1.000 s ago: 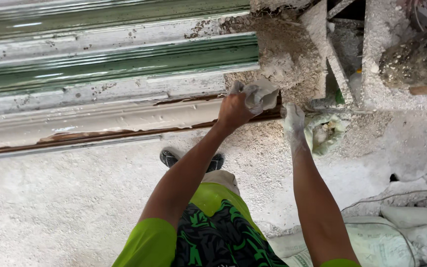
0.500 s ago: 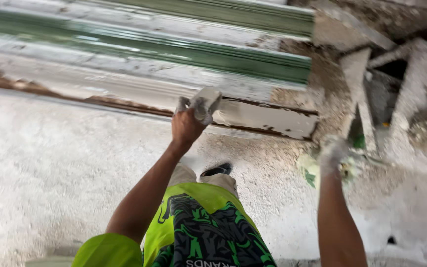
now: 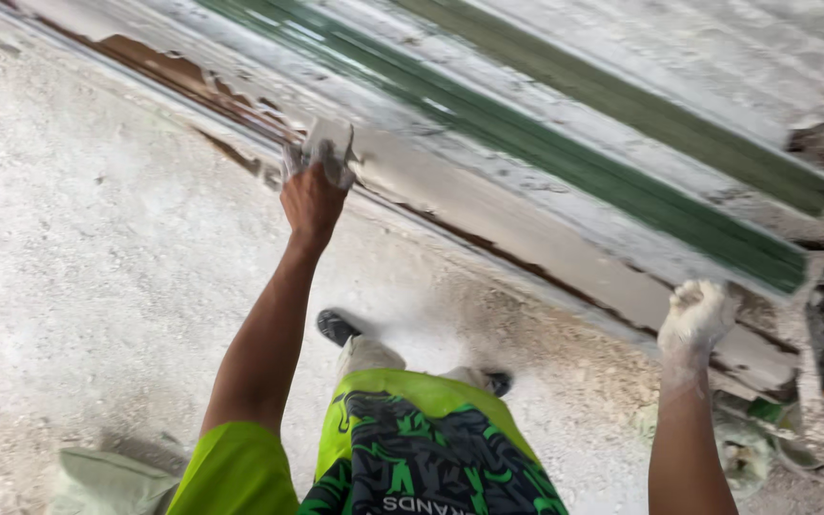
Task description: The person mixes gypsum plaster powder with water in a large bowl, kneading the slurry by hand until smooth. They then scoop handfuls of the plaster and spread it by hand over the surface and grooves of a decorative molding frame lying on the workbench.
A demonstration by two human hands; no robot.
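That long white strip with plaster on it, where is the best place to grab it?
Probably along its near long edge, one hand toward each end, coming from the floor side. The long white strip is thin and stretches far, so a spread grip should stop it sagging. The left hand and right hand sit that way.

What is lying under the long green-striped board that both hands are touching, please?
Under the board shows a pale, dusty floor, with brown patches at its lower edge. The left hand presses its near edge; the right hand grips its end. Whatever lies beneath its middle is covered.
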